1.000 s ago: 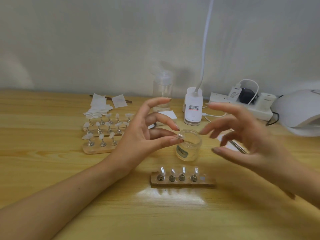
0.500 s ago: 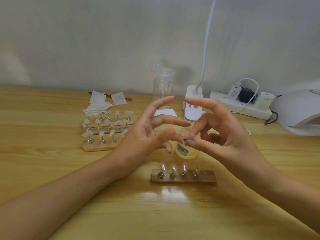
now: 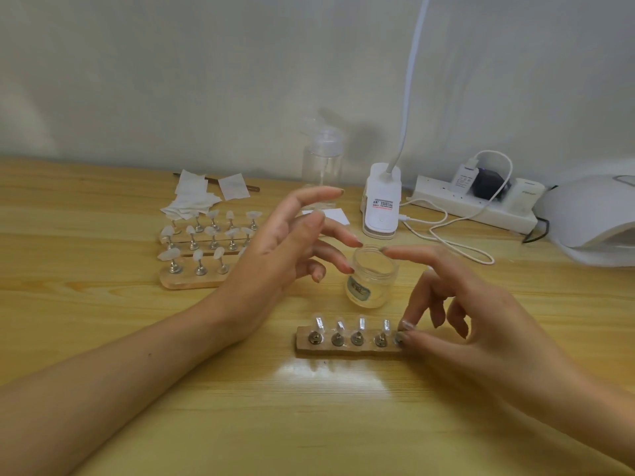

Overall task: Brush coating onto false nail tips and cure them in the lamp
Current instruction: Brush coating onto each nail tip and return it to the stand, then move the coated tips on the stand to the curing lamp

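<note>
Our right hand (image 3: 481, 324), lower right of the frame, pinches a small clear false nail tip (image 3: 407, 325) between thumb and fingertip at the right end of the short wooden holder strip (image 3: 347, 350), beside four other clear tips (image 3: 361, 323) on metal pegs. Our left hand (image 3: 275, 255) hovers left of centre, fingers spread wide, holding nothing. A clear plastic jar (image 3: 372, 280) stands just behind the strip on the pale wooden bench (image 3: 103, 304); the white domed curing lamp (image 3: 591, 218) sits at the right edge.

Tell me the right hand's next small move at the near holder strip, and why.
Probably seat the fifth nail tip on the right end of the wooden holder strip, then release. The right hand pinches it just there, beside four standing tips; the left hand hovers open.
</note>
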The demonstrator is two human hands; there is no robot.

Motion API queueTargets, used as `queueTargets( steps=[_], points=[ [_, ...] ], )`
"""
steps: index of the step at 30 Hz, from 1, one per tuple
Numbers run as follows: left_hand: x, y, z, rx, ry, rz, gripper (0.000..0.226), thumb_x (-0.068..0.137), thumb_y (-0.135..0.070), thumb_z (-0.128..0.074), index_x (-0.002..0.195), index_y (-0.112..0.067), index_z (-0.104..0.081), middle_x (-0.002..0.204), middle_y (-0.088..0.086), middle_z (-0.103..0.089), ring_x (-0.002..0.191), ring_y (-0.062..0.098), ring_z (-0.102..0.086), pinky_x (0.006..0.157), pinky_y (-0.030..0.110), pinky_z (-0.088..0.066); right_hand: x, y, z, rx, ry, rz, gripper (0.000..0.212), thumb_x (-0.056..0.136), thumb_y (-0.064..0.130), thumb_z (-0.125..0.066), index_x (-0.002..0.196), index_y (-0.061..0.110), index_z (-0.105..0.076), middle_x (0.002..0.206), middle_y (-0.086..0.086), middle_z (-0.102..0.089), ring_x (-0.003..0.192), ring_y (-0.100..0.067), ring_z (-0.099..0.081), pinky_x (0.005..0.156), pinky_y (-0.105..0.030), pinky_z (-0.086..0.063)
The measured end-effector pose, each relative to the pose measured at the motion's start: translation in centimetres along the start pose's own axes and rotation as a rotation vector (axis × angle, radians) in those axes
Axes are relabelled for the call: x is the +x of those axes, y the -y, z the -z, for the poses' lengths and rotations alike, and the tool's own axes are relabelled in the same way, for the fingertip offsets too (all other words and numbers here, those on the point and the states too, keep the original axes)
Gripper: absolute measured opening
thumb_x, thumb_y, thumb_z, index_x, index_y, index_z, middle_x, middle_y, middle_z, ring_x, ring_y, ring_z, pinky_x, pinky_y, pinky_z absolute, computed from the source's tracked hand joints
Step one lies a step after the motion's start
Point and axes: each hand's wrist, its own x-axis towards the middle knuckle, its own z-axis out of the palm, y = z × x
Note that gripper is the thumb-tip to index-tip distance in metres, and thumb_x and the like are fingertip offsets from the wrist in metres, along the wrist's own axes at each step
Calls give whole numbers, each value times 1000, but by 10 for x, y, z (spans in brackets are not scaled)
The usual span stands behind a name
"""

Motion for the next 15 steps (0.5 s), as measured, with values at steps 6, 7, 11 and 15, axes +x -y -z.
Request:
queueTargets(
  steps=[6, 7, 11, 15],
  points=[
    [-1, 1, 1, 1, 1, 9, 44, 99, -37, -45, 138, -19, -48, 98, 4, -73, 79, 19, -70, 63, 21, -50, -3, -4, -7, -22, -2, 2, 84, 77, 31, -76, 143, 56, -31, 101, 14, -64, 88, -18, -54, 69, -11, -39],
    [-1, 0, 1, -2, 1, 13, 44, 98, -38, -45, 138, -19, -49, 98, 4, -73, 79, 19, -70, 63, 21, -50, -4, -5, -8, -16, 17, 0, 86, 76, 34, -77, 144, 57, -29, 105, 16, -64, 91, -17, -53, 72, -9, -38],
    [0, 1, 2, -16, -28, -4, 38, 98, -38, -45, 132, -23, -53, 96, 6, -73, 77, 19, -69, 62, 21, -50, -8, -8, -5, 6, 43, 10, 92, 78, 26, -81, 145, 59, -27, 104, 16, -64, 100, -10, -59, 83, -10, -39],
    [1, 4, 8, -42, -88, -28, 36, 95, -41, -50, 128, -29, -59, 98, 8, -73, 74, 19, -69, 59, 21, -51, -22, -9, 8, -3, -24, 10, 94, 76, 24, -83, 146, 56, -28, 96, 19, -68, 105, -7, -64, 101, -12, -34]
  ],
)
